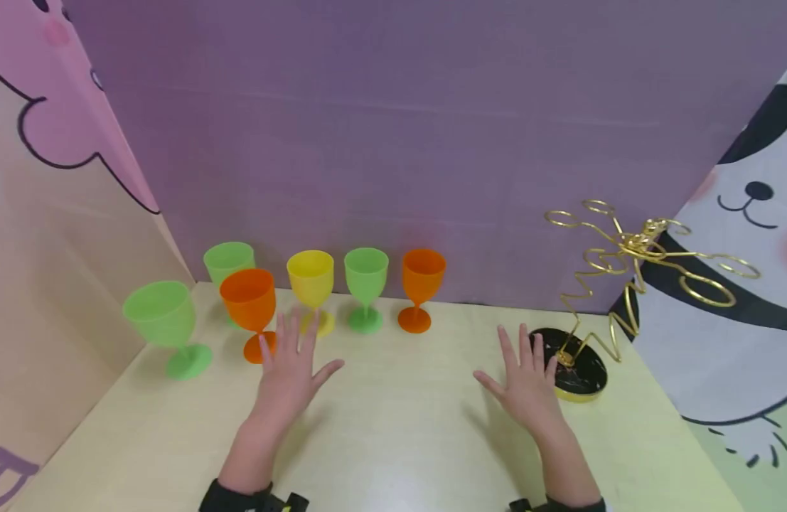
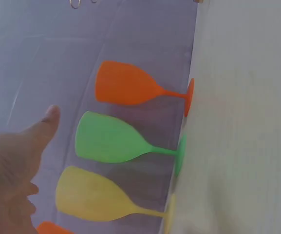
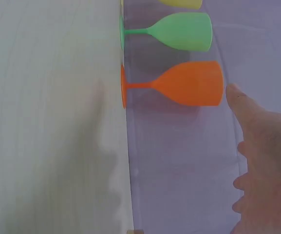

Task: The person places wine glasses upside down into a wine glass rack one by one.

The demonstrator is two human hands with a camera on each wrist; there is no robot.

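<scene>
Both hands hover over the table with fingers spread, holding nothing. The left hand (image 1: pixel 287 377) is nearest to the front orange goblet (image 1: pixel 247 302), its fingers overlapping that goblet's foot in the head view. Also near it are a yellow goblet (image 1: pixel 311 279) and a green goblet (image 1: pixel 366 272). Another orange goblet (image 1: pixel 423 276) stands at the right end of the row. Two more green goblets stand at the left, one in front (image 1: pixel 161 316) and one behind (image 1: pixel 229 259). The right hand (image 1: pixel 527 387) is beside the black round base (image 1: pixel 581 373) of a gold wire rack (image 1: pixel 643 245).
A pale wooden table (image 1: pixel 399 427) carries everything. Behind it hangs a purple cloth backdrop (image 1: pixel 367 142). Printed cartoon panels flank both sides, a pink figure (image 1: pixel 92 128) at left and a panda (image 1: pixel 751 284) at right. The rack's looped arms spread out above its base.
</scene>
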